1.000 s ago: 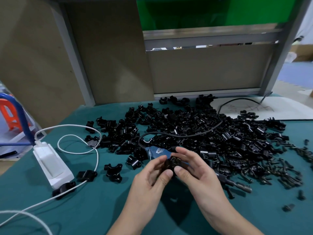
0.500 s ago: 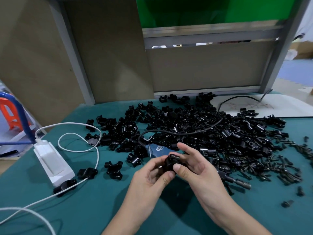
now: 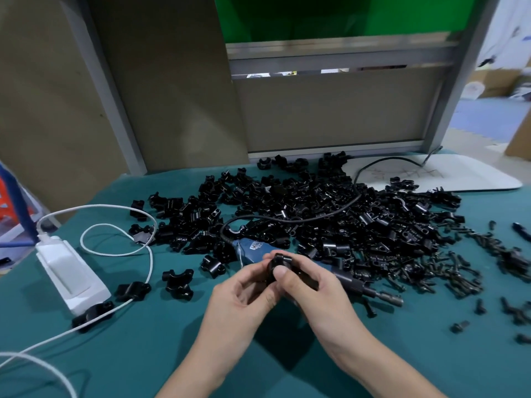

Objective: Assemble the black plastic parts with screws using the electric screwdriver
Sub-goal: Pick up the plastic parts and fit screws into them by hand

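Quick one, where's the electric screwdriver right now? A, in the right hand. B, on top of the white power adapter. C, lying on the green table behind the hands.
C: the electric screwdriver lies on the green table behind the left hand and right hand, which pinch only a black plastic part.

The small black plastic part in my fingers is smooth and glossy, like the heap of black plastic parts behind it. The teal cloth table cover looks matt and smooth. The blue-bodied electric screwdriver ends in dull dark metal; the white plastic power adapter shines slightly. The dark screws look like matt metal.
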`<state>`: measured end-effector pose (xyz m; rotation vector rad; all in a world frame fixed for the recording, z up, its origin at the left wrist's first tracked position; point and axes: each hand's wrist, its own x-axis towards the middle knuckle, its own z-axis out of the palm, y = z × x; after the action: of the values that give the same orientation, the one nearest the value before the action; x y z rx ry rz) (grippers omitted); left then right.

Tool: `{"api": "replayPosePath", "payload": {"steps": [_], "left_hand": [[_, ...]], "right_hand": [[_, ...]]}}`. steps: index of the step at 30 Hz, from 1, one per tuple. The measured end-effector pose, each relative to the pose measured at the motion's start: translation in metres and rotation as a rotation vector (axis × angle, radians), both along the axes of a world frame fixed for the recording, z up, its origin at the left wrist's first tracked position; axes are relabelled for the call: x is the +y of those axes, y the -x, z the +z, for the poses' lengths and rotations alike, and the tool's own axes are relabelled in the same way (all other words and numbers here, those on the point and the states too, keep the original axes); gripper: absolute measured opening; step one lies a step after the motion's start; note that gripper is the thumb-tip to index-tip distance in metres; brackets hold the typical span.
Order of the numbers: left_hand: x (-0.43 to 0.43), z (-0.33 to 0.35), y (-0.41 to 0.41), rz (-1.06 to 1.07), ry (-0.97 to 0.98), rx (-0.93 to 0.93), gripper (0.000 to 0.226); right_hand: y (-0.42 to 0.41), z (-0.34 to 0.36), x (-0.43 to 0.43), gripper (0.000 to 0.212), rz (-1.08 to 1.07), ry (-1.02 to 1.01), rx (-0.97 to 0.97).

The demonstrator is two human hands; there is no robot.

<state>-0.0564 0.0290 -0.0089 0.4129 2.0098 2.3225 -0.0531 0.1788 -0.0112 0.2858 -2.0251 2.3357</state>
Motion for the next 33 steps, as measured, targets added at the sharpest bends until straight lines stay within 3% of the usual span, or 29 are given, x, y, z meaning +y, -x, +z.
{"api": "replayPosePath", "payload": {"steps": [7, 10, 13, 17, 21, 25, 30, 33], "left_hand": [[0.004, 0.004, -0.008, 0.004, 0.066, -0.005, 0.042], [0.009, 0.002, -0.015, 0.107, 0.262, 0.058, 0.044], [0.012, 0.005, -0.020, 0.197, 0.458, 0.168, 0.041], [0.044, 0.022, -0.015, 0.083, 0.713, 0.335, 0.031], [0.112, 0.038, 0.009, -0.041, 1.083, 0.656, 0.027], [0.175, 0.047, 0.023, -0.204, 1.363, 0.905, 0.032], [0.210, 0.043, 0.025, -0.278, 1.713, 1.081, 0.039], [0.216, 0.042, 0.026, -0.247, 1.764, 1.099, 0.041]], "right_hand": [[-0.011, 0.010, 0.005, 0.028, -0.072, -0.014, -0.008], [-0.020, 0.014, 0.027, 0.025, -0.123, 0.060, 0.007], [-0.032, 0.017, 0.082, 0.033, -0.256, 0.277, 0.009], [-0.050, 0.015, 0.172, 0.028, -0.575, 0.432, 0.041], [-0.055, 0.013, 0.217, 0.013, -0.819, 0.588, 0.057], [-0.051, 0.009, 0.220, 0.012, -0.827, 0.617, 0.047], [-0.045, 0.005, 0.216, 0.012, -0.773, 0.614, 0.058], [-0.044, 0.001, 0.214, 0.019, -0.738, 0.565, 0.053]]}}
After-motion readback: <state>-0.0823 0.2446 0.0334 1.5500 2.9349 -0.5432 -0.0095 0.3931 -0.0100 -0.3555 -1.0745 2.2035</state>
